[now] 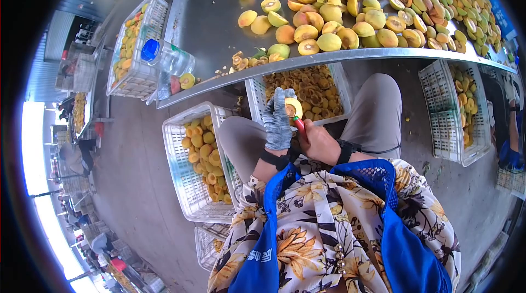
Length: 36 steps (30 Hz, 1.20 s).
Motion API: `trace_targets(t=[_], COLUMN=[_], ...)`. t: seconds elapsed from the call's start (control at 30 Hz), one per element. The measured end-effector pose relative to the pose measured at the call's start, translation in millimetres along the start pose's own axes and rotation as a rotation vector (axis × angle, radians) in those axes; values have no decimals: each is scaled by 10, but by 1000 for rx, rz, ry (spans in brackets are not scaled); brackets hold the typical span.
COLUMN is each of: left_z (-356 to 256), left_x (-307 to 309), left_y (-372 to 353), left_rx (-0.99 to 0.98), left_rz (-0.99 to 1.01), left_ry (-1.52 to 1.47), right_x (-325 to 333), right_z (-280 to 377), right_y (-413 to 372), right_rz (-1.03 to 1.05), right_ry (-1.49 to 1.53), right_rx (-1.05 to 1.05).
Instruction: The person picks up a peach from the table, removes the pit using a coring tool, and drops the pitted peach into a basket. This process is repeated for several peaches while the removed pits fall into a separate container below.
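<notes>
Here, the gloved left hand [278,120] holds a cut fruit [296,105] in its fingers. The bare right hand [321,143] is wrapped around a red tool [299,125], whose long axis runs from five to eleven o'clock; the fruit lies at the eleven o'clock end, nearer the left hand than the right.
</notes>
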<state>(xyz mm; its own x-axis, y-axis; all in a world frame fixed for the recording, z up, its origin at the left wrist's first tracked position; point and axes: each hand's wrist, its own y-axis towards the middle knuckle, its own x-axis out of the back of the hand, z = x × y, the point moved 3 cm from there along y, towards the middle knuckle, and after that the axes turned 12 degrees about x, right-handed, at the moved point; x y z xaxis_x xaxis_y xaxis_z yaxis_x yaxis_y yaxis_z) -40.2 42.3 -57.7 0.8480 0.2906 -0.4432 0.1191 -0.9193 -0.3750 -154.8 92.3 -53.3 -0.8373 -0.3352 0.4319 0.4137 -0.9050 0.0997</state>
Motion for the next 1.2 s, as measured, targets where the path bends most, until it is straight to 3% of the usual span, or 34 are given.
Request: trace_targets(t=[0.03,0.23,0.33,0.37,0.47,0.6,0.77,0.83,0.93,1.03,1.1,1.13,1.2], left_z=[-7,-22,-203,-213,-158,-48,-88,-118,-205,-159,-147,-151,-155], left_x=[37,164,35,42,106,180,156,162,129,197,146,113,87], left_y=[27,220,93,107,77,115,46,47,38,74,30,10,16], left_rx=[2,523,520,471,296,317,253,368,473,412,389,307,223], left_rz=[-1,183,249,331,204,52,7,164,170,208,222,180,136], left_ry=[1,103,26,-101,-72,-75,-103,-66,-76,-61,-61,-81,-103], right_x=[-12,13,67,140,79,-19,14,31,19,30,46,34,-33], right_z=[-10,-103,-128,-31,27,-16,-49,-44,-3,100,196,192,195], right_y=[6,36,94,124,155,127,120,122,125,159,121,121,95], right_rz=[17,235,236,254,226,165,202,215,279,283,517,518,530], right_ry=[11,14,261,329,436,168,150,138,92,223,673,675,1113], right_rx=[-1,26,43,-90,-201,18,20,29,34,117,-400,-401,-569])
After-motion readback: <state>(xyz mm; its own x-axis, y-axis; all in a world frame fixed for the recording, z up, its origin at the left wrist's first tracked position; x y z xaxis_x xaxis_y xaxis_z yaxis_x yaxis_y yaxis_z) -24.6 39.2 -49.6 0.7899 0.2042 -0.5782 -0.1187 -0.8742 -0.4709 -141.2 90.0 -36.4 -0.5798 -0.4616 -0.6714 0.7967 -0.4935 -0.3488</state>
